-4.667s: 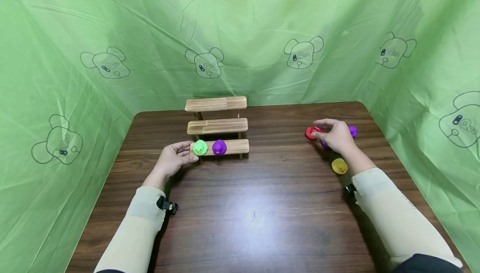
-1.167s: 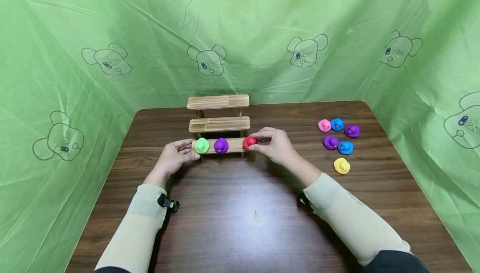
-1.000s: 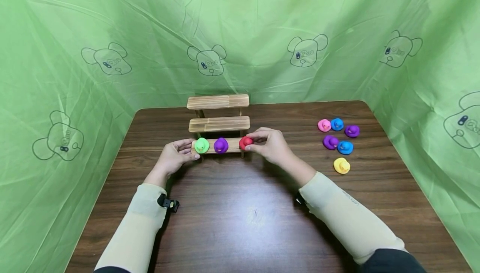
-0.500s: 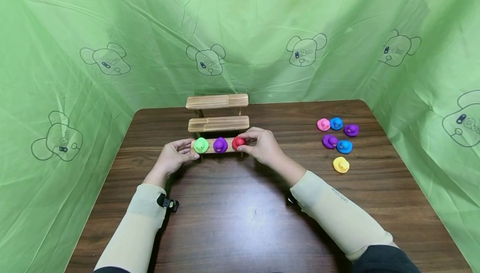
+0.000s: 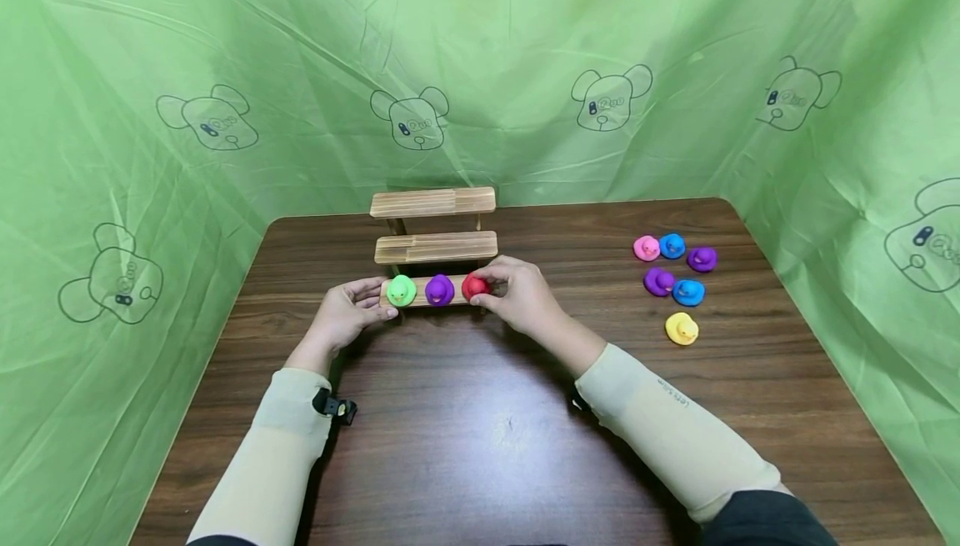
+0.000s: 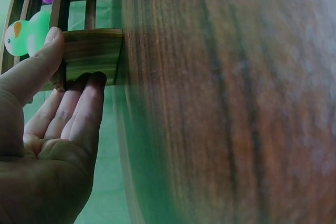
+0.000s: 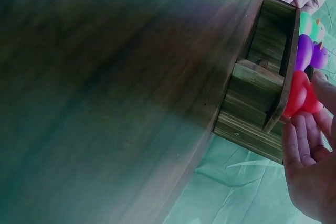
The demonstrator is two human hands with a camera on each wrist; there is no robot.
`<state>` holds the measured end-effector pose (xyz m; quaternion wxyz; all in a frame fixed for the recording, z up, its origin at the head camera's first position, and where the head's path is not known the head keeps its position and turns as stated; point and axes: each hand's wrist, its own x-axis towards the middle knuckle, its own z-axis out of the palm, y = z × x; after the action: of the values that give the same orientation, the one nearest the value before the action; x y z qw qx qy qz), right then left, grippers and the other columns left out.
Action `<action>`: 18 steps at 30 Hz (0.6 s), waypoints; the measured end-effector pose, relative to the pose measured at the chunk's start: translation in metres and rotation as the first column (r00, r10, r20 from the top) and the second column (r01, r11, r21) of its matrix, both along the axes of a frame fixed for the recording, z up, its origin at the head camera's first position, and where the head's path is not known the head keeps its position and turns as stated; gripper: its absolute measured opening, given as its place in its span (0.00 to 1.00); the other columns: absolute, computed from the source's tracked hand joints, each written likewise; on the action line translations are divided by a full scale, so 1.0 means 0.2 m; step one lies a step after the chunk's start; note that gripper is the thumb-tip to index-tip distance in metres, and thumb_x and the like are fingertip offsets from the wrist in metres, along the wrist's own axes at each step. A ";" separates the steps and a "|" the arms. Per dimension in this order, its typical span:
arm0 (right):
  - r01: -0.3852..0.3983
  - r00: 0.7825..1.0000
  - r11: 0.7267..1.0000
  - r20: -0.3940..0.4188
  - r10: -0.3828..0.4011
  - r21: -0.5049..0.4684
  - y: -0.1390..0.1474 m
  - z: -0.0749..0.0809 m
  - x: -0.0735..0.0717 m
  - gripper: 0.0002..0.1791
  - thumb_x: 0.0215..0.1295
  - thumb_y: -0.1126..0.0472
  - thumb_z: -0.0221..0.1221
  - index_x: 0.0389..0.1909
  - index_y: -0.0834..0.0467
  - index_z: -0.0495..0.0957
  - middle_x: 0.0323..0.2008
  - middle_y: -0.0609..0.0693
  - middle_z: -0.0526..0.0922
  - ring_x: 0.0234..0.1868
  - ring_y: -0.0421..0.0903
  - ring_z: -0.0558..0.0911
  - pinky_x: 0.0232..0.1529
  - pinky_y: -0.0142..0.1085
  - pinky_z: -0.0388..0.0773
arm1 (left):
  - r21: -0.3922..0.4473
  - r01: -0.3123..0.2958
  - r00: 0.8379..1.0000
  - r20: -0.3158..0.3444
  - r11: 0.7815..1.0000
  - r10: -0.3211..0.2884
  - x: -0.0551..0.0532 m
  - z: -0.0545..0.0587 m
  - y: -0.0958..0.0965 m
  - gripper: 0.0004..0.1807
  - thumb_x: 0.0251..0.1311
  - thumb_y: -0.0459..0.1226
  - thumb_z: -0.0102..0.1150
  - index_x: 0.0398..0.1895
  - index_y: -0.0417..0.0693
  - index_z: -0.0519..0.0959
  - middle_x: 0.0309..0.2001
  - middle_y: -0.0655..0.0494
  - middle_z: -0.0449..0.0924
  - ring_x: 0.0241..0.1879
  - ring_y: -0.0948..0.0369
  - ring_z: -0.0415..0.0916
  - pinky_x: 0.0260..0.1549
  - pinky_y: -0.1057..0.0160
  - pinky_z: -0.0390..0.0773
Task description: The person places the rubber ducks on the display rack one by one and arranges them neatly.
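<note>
A three-step wooden display stand [image 5: 435,247] stands at the table's back, left of the middle. My left hand [image 5: 339,317] grips the left end of its lowest step; in the left wrist view the thumb lies on the front edge, fingers behind and below. On that step sit a green rubber duck [image 5: 401,291], a purple rubber duck [image 5: 439,290] and, at the right end, a red rubber duck [image 5: 473,286]. My right hand [image 5: 522,298] pinches the red duck between thumb and fingers. The right wrist view shows this duck [image 7: 298,95] close beside the purple one.
Loose ducks lie at the table's right: a pink duck [image 5: 647,248], a blue duck [image 5: 672,246], a purple duck [image 5: 702,259], another purple duck [image 5: 659,282], another blue duck [image 5: 688,293] and a yellow duck [image 5: 682,328]. Green cloth [image 5: 480,71] encloses the back and sides.
The right hand has carried the red duck from the right-hand group to the lowest step, then slid it left toward the purple duck. The left hand keeps its grip on the step.
</note>
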<state>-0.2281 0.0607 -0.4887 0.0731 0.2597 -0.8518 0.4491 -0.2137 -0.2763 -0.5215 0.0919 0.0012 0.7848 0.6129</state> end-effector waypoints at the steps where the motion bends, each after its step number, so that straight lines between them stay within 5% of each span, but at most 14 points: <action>1: 0.000 1.000 1.000 -0.004 0.000 0.004 0.00 0.00 0.00 0.19 0.54 0.62 0.81 0.47 0.59 0.90 0.40 0.45 0.87 0.41 0.40 0.86 0.47 0.40 0.87 | -0.003 0.002 1.000 -0.001 1.000 -0.002 0.00 0.00 0.00 0.41 0.58 0.30 0.78 0.74 0.33 0.70 0.68 0.33 0.74 0.65 0.44 0.75 0.51 0.74 0.81; 18: 0.008 1.000 1.000 -0.014 -0.008 0.020 0.00 0.00 0.01 0.23 0.52 0.60 0.82 0.49 0.60 0.89 0.42 0.45 0.86 0.42 0.41 0.86 0.48 0.39 0.87 | 0.008 0.000 1.000 0.002 1.000 0.000 -0.01 0.00 0.00 0.41 0.58 0.29 0.77 0.74 0.33 0.69 0.68 0.32 0.74 0.65 0.43 0.74 0.51 0.74 0.81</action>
<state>-0.2268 0.0603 -0.4892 0.0782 0.2603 -0.8567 0.4384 -0.2148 -0.2772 -0.5218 0.0927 0.0010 0.7821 0.6162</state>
